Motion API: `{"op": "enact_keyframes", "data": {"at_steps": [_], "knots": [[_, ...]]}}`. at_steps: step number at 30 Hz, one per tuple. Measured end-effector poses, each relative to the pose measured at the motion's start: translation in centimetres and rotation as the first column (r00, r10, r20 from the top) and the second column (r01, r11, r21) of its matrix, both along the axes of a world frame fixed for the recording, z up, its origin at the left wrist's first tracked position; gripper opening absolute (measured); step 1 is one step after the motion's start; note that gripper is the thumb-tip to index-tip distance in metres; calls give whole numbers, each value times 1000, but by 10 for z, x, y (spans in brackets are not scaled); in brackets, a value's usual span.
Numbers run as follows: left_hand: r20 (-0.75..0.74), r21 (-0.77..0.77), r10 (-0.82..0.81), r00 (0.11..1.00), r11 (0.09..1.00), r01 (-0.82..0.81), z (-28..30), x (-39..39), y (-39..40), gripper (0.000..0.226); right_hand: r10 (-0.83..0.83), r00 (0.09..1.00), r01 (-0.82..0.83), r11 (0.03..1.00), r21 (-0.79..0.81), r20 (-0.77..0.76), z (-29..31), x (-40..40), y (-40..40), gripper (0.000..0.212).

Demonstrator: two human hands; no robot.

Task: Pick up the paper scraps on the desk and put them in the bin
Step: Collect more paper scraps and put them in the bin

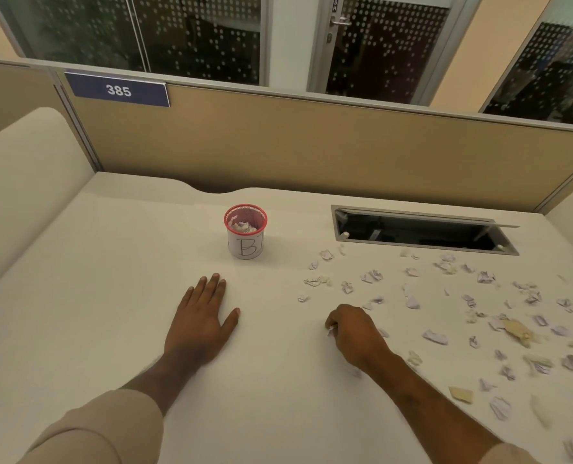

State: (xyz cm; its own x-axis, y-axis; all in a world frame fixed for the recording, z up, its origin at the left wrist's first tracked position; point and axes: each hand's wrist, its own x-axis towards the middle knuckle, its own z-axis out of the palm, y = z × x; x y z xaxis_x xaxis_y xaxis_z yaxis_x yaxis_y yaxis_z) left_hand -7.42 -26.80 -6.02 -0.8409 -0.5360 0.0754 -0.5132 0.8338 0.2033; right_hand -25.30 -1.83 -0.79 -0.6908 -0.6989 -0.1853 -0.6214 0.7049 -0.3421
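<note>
white desk, crumpled pale paper scraps, red-rimmed bin

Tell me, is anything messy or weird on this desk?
Yes. Torn paper scraps lie scattered over the right side of the desk, though some already sit in the red mesh bin. The right hand pinches one scrap. The cable hatch in the desk also stands open.

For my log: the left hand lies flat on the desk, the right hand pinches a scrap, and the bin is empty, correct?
Not quite: the head view shows the bin already holds scraps. The left hand and right hand are as you said.
</note>
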Motion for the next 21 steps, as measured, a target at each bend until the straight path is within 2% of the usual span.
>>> {"op": "enact_keyframes", "data": {"at_steps": [3, 5, 9, 18, 21], "knots": [[-6, 7, 5, 1000, 1000, -5, 0, -1, 0, 79, -131, 985, 147, 976, -158, 111, 12, -2, -13, 23], [-10, 5, 5, 1000, 1000, -5, 0, -2, 0, 79, -186, 952, 250, 932, -262, 245, 24, -4, -25, 20], [-25, 10, 2, 1000, 1000, -2, 0, -1, 0, 77, -168, 865, 384, 829, -407, 473, 52, -8, -57, 16], [-44, 24, 12, 999, 1000, -11, 0, 0, 1, 77, -28, 774, 469, 696, -544, 632, 111, -33, -166, 19], [-49, 25, 18, 999, 1000, -17, -2, 0, 0, 76, -71, 795, 451, 734, -508, 602, 119, -42, -197, 22]]}}
